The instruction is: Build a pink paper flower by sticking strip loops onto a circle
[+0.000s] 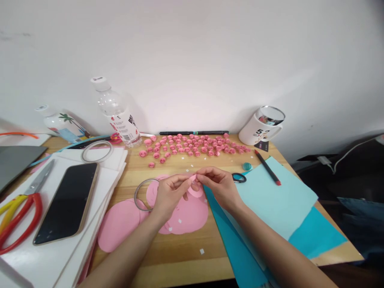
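Between my two hands is a curled pink paper strip (196, 192), looking like part of a spiral. My left hand (171, 196) pinches it with thumb and fingertips. At the strip's upper end, my right hand (221, 187) closes thumb and forefinger on it. Below them lie overlapping pink paper circles (190, 218), with more pink circles (120, 224) to the left. A metal ring (136, 196) rests on the paper beside my left wrist. Many small rolled pink paper rosettes (180, 149) are spread across the back of the table.
At left, a phone (69, 200) and scissors (33, 200) lie on white paper sheets (87, 240). A bottle (117, 112), black pen (195, 133) and white mug (258, 128) line the wall. Blue paper (270, 196), a red-tipped pencil (268, 168) and a teal roll (247, 166) lie right.
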`<state>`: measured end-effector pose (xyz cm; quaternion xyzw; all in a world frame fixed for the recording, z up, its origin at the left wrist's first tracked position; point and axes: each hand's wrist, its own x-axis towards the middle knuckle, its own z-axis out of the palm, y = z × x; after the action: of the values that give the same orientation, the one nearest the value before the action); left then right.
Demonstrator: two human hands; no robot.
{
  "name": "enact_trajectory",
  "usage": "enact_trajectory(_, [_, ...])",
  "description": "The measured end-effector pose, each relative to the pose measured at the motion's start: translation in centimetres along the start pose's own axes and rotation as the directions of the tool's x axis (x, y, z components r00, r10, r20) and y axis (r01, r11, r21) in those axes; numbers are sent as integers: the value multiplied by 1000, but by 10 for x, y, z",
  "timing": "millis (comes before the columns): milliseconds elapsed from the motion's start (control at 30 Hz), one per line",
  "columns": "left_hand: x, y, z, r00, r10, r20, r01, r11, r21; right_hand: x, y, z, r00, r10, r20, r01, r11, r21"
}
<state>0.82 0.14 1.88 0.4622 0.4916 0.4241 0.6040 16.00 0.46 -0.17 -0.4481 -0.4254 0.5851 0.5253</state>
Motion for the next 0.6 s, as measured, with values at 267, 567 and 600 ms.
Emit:
enact_trajectory(267, [-2,3,1,1000,-10,14,10,1000,6,-2,-5,2,998,-5,65,3,999,37])
enact_trajectory(567, [2,-5,-2,999,17,-44,-19,999,-42,1,-1,-2,999,21,40,-20,999,-38])
enact_trajectory(600, [2,-6,-2,999,16,-43,-18,999,-42,0,-1,-2,999,18,34,-17,999,-39])
